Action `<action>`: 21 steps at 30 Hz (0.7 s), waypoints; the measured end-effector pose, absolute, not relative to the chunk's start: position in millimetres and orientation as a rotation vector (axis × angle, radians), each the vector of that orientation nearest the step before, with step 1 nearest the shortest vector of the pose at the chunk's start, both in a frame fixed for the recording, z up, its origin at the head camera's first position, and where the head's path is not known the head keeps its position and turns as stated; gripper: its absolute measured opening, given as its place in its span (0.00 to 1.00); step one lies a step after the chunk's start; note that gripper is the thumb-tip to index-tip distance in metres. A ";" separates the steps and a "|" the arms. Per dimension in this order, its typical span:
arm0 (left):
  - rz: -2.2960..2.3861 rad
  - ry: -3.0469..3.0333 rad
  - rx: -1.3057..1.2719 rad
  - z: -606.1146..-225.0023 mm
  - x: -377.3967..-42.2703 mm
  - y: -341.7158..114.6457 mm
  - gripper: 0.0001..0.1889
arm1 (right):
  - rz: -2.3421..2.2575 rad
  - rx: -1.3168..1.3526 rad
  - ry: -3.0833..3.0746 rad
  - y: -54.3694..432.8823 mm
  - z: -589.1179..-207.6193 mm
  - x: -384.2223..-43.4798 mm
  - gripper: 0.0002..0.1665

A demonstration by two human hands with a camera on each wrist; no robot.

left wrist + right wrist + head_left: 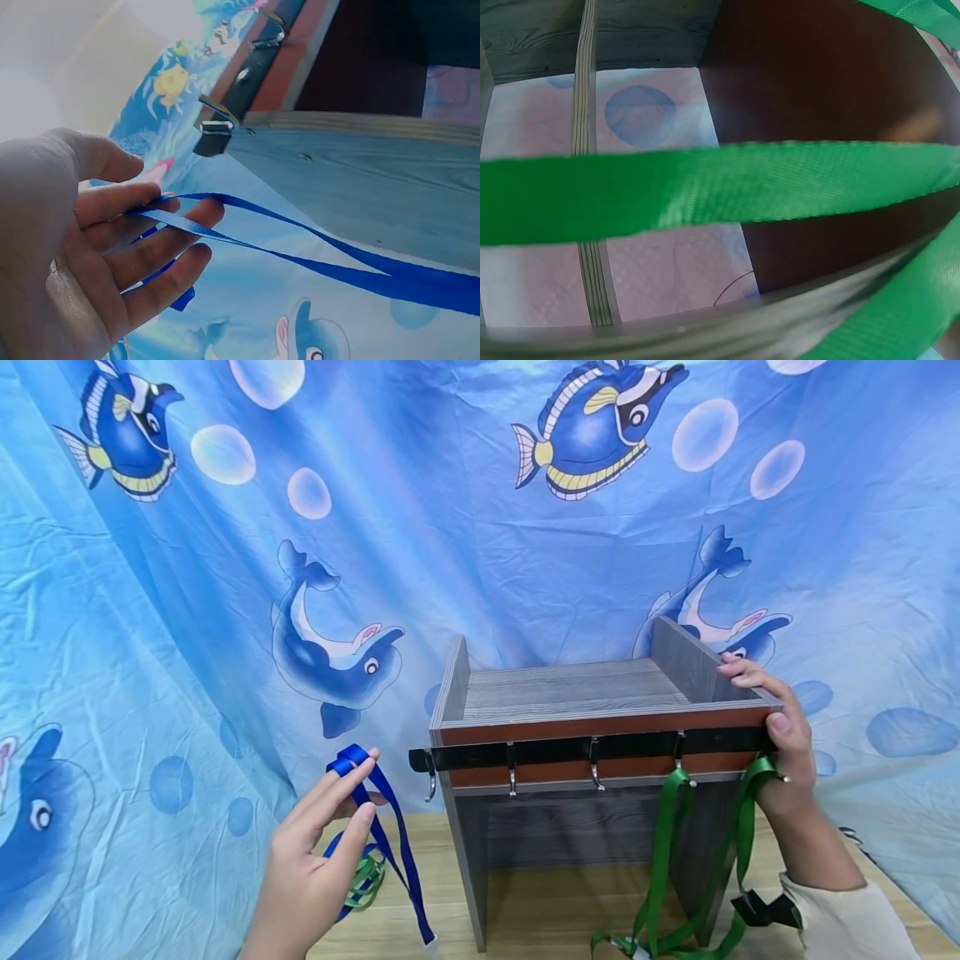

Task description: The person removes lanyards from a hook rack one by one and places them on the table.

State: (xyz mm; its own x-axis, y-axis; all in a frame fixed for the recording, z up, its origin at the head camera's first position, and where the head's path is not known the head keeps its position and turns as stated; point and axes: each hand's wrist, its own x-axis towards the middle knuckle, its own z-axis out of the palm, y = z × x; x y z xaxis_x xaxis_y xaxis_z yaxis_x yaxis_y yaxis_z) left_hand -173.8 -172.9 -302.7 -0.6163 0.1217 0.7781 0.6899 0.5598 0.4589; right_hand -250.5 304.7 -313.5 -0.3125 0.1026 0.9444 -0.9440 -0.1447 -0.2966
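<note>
My left hand (318, 852) holds a blue lanyard (408, 852) at its looped end, left of a small grey wooden shelf (555, 689). In the left wrist view the blue strap (337, 262) runs from between the fingers, with the thumb apart from them. A black hook rail (551, 752) with silver hooks crosses the shelf's red-brown front. Green lanyard straps (660, 852) hang from the two rightmost hooks. My right hand (787, 735) grips the shelf's upper right corner, thumb at the front and fingers over the side panel. Green strap (705, 187) crosses the right wrist view.
Green and blue straps (367, 881) lie heaped on the wooden table (397, 935), partly behind my left hand. A blue sea-print cloth (465, 527) hangs behind the shelf and along both sides. A black clip (765, 910) is beside my right sleeve.
</note>
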 end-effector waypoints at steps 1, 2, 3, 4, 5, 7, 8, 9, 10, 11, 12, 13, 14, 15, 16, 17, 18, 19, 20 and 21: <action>-1.015 -2.085 -0.640 -302.7 -176.0 -173.4 0.29 | 1.585 1.039 -1.276 304.7 -313.4 -250.4 0.27; -1.012 -2.092 -0.624 -303.1 -178.3 -174.0 0.30 | 1.585 1.039 -1.276 304.8 -313.4 -250.5 0.27; -1.005 -2.096 -0.616 -303.3 -180.7 -174.5 0.30 | 1.581 1.035 -1.278 304.8 -313.4 -250.5 0.27; -1.004 -2.101 -0.603 -303.5 -183.5 -175.0 0.31 | 1.578 1.031 -1.280 304.7 -313.4 -250.5 0.27; -1.006 -2.101 -0.597 -303.8 -186.1 -175.5 0.32 | 1.577 1.031 -1.281 304.7 -313.4 -250.7 0.28; -1.007 -2.093 -0.591 -304.8 -191.2 -176.4 0.33 | 1.576 1.032 -1.282 304.6 -313.7 -250.9 0.28; -1.007 -2.089 -0.587 -305.7 -193.7 -176.8 0.33 | 1.577 1.033 -1.282 304.6 -313.9 -251.0 0.28; -1.004 -2.083 -0.588 -306.5 -196.2 -176.9 0.33 | 1.578 1.034 -1.283 304.6 -314.2 -251.0 0.27; -1.003 -2.077 -0.586 -307.4 -198.6 -177.1 0.33 | 1.579 1.035 -1.284 304.6 -314.4 -251.1 0.27; -1.001 -2.075 -0.582 -308.4 -200.7 -177.2 0.34 | 1.579 1.035 -1.286 304.5 -314.6 -251.1 0.27; -0.999 -2.072 -0.575 -309.5 -202.8 -177.2 0.34 | 1.582 1.036 -1.286 304.5 -314.9 -251.1 0.27; -0.997 -2.073 -0.568 -310.7 -205.1 -177.1 0.35 | 1.583 1.036 -1.287 304.4 -315.0 -251.0 0.27; -1.000 -2.074 -0.559 -311.8 -207.2 -176.9 0.35 | 1.584 1.038 -1.286 304.4 -315.1 -251.1 0.27; -1.002 -2.075 -0.550 -312.8 -209.2 -176.7 0.36 | 1.585 1.039 -1.285 304.3 -315.1 -251.1 0.27; -1.010 -2.075 -0.545 -313.8 -211.1 -176.6 0.36 | 1.586 1.040 -1.283 304.2 -315.0 -251.1 0.27; -1.012 -2.078 -0.539 -314.8 -212.9 -176.5 0.36 | 1.586 1.040 -1.281 304.1 -314.9 -251.1 0.27; -1.009 -2.083 -0.534 -315.8 -214.8 -176.5 0.36 | 1.587 1.041 -1.278 304.1 -314.6 -251.2 0.27; -1.011 -2.090 -0.526 -316.9 -216.6 -176.7 0.36 | 1.586 1.041 -1.278 304.1 -314.2 -251.2 0.27; -1.013 -2.096 -0.518 -317.9 -218.2 -176.9 0.36 | 1.585 1.040 -1.277 304.2 -313.8 -251.2 0.27; -1.014 -2.104 -0.509 -318.8 -219.8 -177.2 0.36 | 1.584 1.039 -1.277 304.2 -313.4 -251.2 0.27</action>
State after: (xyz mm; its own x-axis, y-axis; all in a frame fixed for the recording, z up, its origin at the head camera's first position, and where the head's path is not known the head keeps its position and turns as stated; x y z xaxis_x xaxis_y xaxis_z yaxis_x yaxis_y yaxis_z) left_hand -219.8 -177.2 -318.8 -0.6525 0.0351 0.7570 0.6140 0.6100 0.5009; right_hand -251.2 304.2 -313.4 -0.3123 0.1038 0.9443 -0.9448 -0.1378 -0.2973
